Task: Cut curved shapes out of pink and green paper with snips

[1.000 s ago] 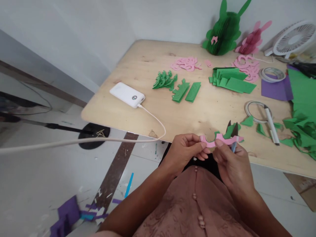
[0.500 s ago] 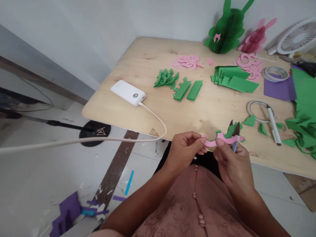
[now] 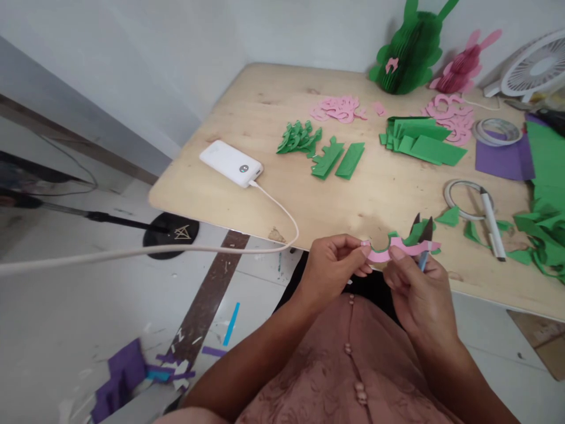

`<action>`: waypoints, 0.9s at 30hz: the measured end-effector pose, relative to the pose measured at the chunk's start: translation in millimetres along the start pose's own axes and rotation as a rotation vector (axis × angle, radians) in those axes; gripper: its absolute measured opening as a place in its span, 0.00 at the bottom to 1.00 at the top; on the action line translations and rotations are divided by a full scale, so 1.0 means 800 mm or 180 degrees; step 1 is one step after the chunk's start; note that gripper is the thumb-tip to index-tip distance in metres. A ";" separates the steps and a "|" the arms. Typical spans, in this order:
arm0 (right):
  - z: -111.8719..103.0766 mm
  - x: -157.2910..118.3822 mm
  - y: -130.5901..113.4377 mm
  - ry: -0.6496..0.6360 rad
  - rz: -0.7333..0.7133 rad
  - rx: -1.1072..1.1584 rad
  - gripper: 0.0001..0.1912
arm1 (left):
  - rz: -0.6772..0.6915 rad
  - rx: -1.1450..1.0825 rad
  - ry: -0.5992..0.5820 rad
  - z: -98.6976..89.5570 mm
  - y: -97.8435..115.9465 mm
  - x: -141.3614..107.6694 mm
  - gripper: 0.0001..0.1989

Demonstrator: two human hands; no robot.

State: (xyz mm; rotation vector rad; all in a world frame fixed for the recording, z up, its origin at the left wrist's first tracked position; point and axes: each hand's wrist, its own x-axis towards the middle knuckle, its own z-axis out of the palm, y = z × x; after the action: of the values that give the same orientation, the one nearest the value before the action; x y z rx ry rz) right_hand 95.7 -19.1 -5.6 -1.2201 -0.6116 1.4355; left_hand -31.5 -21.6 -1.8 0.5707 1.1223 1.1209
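My left hand (image 3: 333, 265) pinches the left end of a curved pink paper cutout (image 3: 379, 256) between thumb and fingertips. Green paper (image 3: 414, 237) lies behind the pink piece and shows along its upper edge. On the other side, my right hand (image 3: 419, 291) presses its thumb on the middle of the cutout. The same hand also holds scissors (image 3: 426, 231), dark blades pointing up and slightly parted, with a bit of blue showing below them. The fingers hide most of the scissors' handles. Both hands are over the table's front edge.
On the wooden table (image 3: 212, 194) lie a white power bank (image 3: 229, 163) with a cable, green folded papers (image 3: 424, 141), pink cutouts (image 3: 338, 109), tape rolls (image 3: 498, 131) and a marker (image 3: 492, 227). Paper rabbits (image 3: 408, 53) and a white fan (image 3: 536, 65) stand behind. Scraps litter the floor.
The view has shifted very slightly, so the table items appear a little to the right. Both hands keep the same hold on the paper and scissors.
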 end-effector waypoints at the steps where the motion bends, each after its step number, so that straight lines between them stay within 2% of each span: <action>1: 0.000 0.000 0.000 -0.0002 0.0006 0.0001 0.22 | -0.0001 -0.0001 0.0002 0.000 0.000 0.000 0.08; 16: 0.003 -0.002 -0.001 -0.0040 -0.0032 -0.0041 0.24 | -0.0096 -0.0157 -0.0053 0.001 -0.002 0.001 0.10; 23: -0.001 -0.002 -0.001 -0.0243 0.0199 0.0210 0.24 | -0.0069 -0.0352 -0.0048 0.000 -0.001 0.002 0.10; 25: -0.003 -0.004 -0.003 -0.0256 0.0336 0.0299 0.19 | -0.0048 -0.0464 -0.0027 0.000 0.000 0.002 0.10; 27: -0.005 -0.006 -0.005 -0.0237 0.0433 0.0292 0.10 | -0.0019 -0.0534 0.0022 0.000 0.001 0.001 0.10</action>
State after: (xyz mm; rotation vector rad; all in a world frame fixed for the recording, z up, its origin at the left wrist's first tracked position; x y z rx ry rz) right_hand 99.9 -23.8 -1.7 -1.1584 -0.5152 1.6114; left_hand -31.6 -20.7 -1.0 0.4325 1.0238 1.1997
